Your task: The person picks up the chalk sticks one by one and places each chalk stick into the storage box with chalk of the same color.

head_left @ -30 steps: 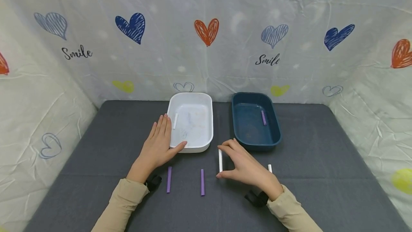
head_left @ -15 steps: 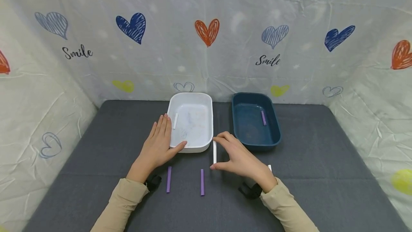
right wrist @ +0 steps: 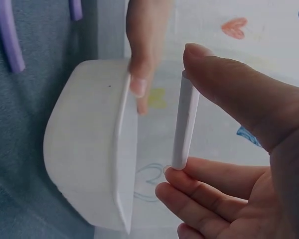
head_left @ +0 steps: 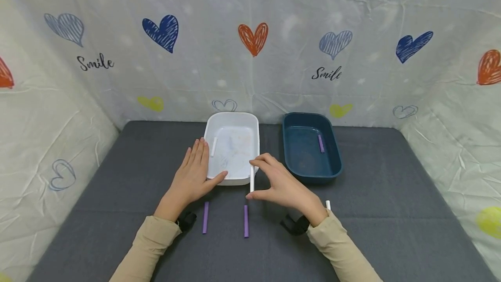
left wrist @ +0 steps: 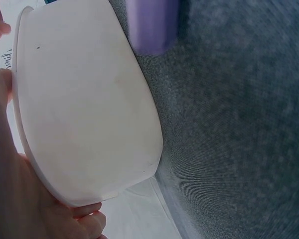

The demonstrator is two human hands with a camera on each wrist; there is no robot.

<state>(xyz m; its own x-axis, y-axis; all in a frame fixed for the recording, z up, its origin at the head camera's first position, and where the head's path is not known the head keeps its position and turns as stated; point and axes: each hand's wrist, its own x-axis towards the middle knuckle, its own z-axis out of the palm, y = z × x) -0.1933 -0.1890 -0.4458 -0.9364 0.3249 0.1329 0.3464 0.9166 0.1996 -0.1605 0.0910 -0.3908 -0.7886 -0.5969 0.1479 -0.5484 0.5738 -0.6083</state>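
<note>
My right hand (head_left: 259,178) pinches a white stick (head_left: 252,180) end to end between thumb and fingers, holding it upright just over the front right corner of the white tray (head_left: 235,181). The right wrist view shows the white stick (right wrist: 185,119) close beside the tray's rim (right wrist: 123,149). My left hand (head_left: 192,176) lies flat against the tray's left side, thumb on its front wall. Another white stick (head_left: 213,146) lies inside the tray. The left wrist view shows the tray's wall (left wrist: 89,114) against my palm.
A dark blue tray (head_left: 336,166) at the right holds one purple stick (head_left: 321,142). Two purple sticks (head_left: 205,217) (head_left: 246,221) lie on the grey table (head_left: 391,195) near me. A white stick (head_left: 328,205) pokes out behind my right wrist. Cloth walls surround the table.
My right hand has lifted the white stick off the table and carried it left and away from me, up to the white tray's front right corner. The left hand has stayed put.
</note>
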